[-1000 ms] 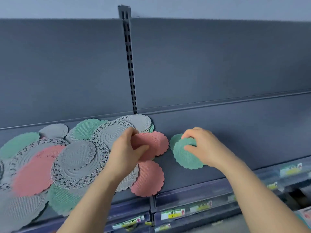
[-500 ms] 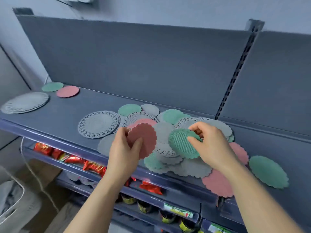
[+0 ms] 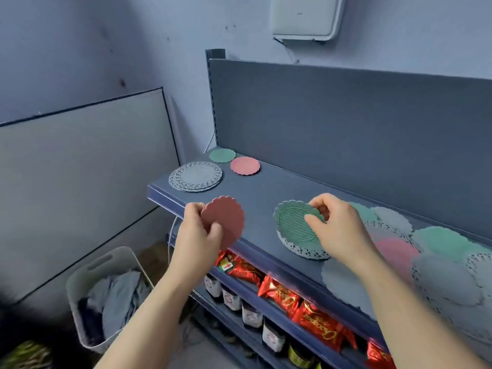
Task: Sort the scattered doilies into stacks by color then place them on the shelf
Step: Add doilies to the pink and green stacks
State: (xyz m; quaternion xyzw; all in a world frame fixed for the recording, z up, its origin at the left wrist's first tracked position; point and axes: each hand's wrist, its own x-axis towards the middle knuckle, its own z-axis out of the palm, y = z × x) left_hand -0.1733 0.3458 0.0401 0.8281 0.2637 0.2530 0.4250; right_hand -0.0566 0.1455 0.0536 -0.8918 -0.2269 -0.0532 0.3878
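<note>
From the head camera, a dark blue shelf (image 3: 266,193) with a tall back panel (image 3: 346,129) stands against a scuffed pale wall (image 3: 106,49). A white box (image 3: 306,17) is mounted on the wall above it, and a grey board (image 3: 80,169) leans at the left.

Red packets (image 3: 279,291) on the tier below carry gold script too blurred to read. The jars (image 3: 271,336) under them have pale labels, also illegible.

The left hand (image 3: 198,235) holds a pink doily (image 3: 226,222) off the shelf's front edge, fingers curled round its rim. The right hand (image 3: 338,230) pinches a green doily (image 3: 295,225) over a white lace doily (image 3: 300,249) lying on the shelf.

At the far end sit a white stack (image 3: 195,177), a green stack (image 3: 222,155) and a pink stack (image 3: 245,165), near one another. Unsorted doilies (image 3: 439,262) overlap at the right, partly hidden by the right forearm. A pale basket (image 3: 80,275) of cloth stands on the floor.
</note>
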